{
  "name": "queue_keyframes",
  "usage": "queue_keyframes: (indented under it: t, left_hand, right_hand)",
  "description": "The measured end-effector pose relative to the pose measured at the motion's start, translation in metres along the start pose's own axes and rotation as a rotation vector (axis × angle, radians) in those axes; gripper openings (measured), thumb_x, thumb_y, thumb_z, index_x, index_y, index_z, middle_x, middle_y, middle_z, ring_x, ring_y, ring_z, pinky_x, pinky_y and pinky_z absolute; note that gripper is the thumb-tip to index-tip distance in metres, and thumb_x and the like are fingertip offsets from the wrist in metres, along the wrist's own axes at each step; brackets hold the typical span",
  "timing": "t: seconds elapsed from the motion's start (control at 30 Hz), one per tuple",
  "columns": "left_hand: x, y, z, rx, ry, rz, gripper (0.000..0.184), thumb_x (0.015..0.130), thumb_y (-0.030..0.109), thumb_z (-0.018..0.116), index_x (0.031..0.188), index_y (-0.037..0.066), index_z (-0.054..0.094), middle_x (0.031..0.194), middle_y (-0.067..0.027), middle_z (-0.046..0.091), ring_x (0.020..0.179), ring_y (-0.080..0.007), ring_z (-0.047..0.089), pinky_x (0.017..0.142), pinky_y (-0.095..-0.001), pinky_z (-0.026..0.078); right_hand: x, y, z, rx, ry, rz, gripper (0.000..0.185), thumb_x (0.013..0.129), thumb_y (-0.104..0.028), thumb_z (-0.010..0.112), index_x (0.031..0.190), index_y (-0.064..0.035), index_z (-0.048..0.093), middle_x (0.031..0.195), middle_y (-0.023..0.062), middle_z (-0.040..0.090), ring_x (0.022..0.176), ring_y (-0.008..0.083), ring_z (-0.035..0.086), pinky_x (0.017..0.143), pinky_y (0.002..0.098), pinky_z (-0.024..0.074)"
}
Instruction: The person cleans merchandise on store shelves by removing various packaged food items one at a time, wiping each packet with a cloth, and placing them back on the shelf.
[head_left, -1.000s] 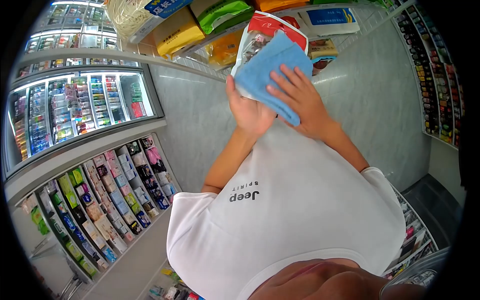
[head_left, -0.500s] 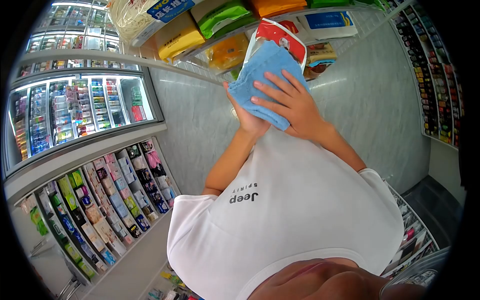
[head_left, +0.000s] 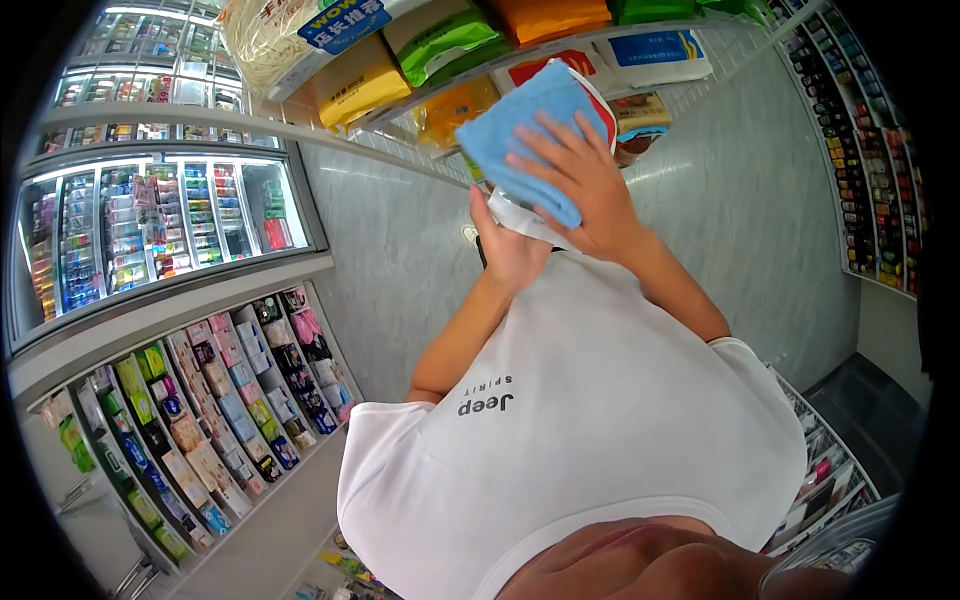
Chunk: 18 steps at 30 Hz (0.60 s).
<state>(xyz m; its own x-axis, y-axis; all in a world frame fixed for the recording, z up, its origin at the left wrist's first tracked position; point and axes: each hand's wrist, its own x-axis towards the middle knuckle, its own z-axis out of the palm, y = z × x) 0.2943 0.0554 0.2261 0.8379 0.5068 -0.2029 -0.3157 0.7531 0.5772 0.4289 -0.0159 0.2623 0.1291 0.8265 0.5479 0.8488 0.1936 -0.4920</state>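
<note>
Grey floor (head_left: 400, 230), smooth, with light reflections. A lit cooler (head_left: 160, 225) and a rack (head_left: 215, 410) of small packets stand on the left side; a further rack (head_left: 870, 150) of dark-topped goods stands at far right. At the top, a wire shelf (head_left: 395, 133) carries noodles (head_left: 265, 45) and yellow, green and orange packs.

Bag (head_left: 525, 221): red and white, near the shelf's front, above the left hand (head_left: 515, 258), mostly covered by a folded blue cloth (head_left: 500, 135). Left hand: palm up at the bag's lower end, thumb raised beside it; remaining fingers hidden, position cannot be told. Right hand (head_left: 585, 185): laid over the cloth, fingers slightly spread, outline blurred. White shirt (head_left: 590, 410) below, lettering inverted.
</note>
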Motion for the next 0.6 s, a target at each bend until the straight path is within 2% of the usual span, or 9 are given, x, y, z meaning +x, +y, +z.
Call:
queue_keyframes:
  t: [0.13, 0.17, 0.27, 0.37, 0.47, 0.5, 0.6]
  left_hand:
    - [-0.001, 0.001, -0.004, -0.054, -0.069, -0.064, 0.09, 0.09, 0.073, 0.024, 0.153, 0.009, 0.022, 0.153, -0.0095, 0.031, 0.14, -0.0295, 0.032, 0.115, -0.0475, 0.025]
    - [-0.001, 0.0, -0.004, -0.049, -0.069, -0.064, 0.093, 0.088, 0.071, 0.027, 0.152, 0.004, 0.02, 0.154, -0.0117, 0.03, 0.14, -0.0306, 0.031, 0.115, -0.0477, 0.025]
    - [-0.003, 0.003, -0.003, -0.276, -0.019, -0.108, 0.088, 0.088, 0.069, 0.031, 0.15, 0.006, 0.029, 0.15, -0.012, 0.037, 0.138, -0.031, 0.035, 0.114, -0.0482, 0.026]
    - [-0.002, 0.005, -0.022, -0.477, -0.166, -0.166, 0.072, 0.093, 0.059, 0.032, 0.148, 0.013, 0.036, 0.145, -0.01, 0.044, 0.134, -0.0281, 0.041, 0.112, -0.0446, 0.032]
    - [0.002, 0.005, -0.032, -0.801, -0.22, -0.161, 0.062, 0.094, 0.054, 0.037, 0.14, 0.013, 0.047, 0.14, -0.0101, 0.052, 0.13, -0.0285, 0.047, 0.109, -0.0459, 0.037]
    - [0.001, 0.004, -0.032, -0.583, -0.105, -0.082, 0.055, 0.096, 0.048, 0.037, 0.139, 0.015, 0.049, 0.139, -0.0067, 0.052, 0.127, -0.0257, 0.05, 0.106, -0.0442, 0.041]
    - [0.003, 0.004, -0.029, -0.304, 0.062, -0.011, 0.054, 0.096, 0.046, 0.036, 0.138, 0.015, 0.049, 0.137, -0.0062, 0.054, 0.124, -0.0258, 0.053, 0.104, -0.0453, 0.042]
  right_hand:
    - [0.009, 0.021, 0.003, 0.118, 0.202, 0.167, 0.043, 0.093, -0.025, 0.054, 0.134, -0.0104, 0.057, 0.147, 0.0097, 0.046, 0.14, 0.0319, 0.035, 0.116, 0.0507, 0.0204]
    - [0.01, 0.022, 0.007, 0.23, 0.259, 0.225, 0.043, 0.094, -0.025, 0.054, 0.133, -0.0087, 0.057, 0.147, 0.0113, 0.044, 0.141, 0.0329, 0.033, 0.116, 0.0504, 0.02]
    - [0.008, 0.011, 0.007, 0.295, 0.302, 0.271, 0.043, 0.094, -0.026, 0.054, 0.133, -0.0087, 0.057, 0.147, 0.0107, 0.044, 0.141, 0.0326, 0.034, 0.116, 0.051, 0.0197]
    - [0.001, 0.008, 0.002, 0.119, 0.118, 0.12, 0.043, 0.092, -0.027, 0.055, 0.132, -0.0104, 0.058, 0.147, 0.009, 0.045, 0.14, 0.0313, 0.035, 0.116, 0.0513, 0.0199]
    - [-0.002, -0.006, -0.005, 0.048, -0.117, 0.013, 0.045, 0.09, -0.027, 0.058, 0.132, -0.0128, 0.058, 0.147, 0.0071, 0.046, 0.14, 0.0301, 0.035, 0.116, 0.0517, 0.0203]
    - [-0.005, -0.009, -0.003, 0.036, -0.15, -0.029, 0.046, 0.088, -0.026, 0.059, 0.133, -0.0146, 0.058, 0.146, 0.006, 0.047, 0.14, 0.0295, 0.036, 0.116, 0.0517, 0.0204]
    - [-0.01, -0.013, -0.002, 0.063, -0.188, -0.045, 0.047, 0.089, -0.026, 0.059, 0.134, -0.0142, 0.057, 0.147, 0.0064, 0.047, 0.14, 0.0297, 0.036, 0.116, 0.0522, 0.0202]
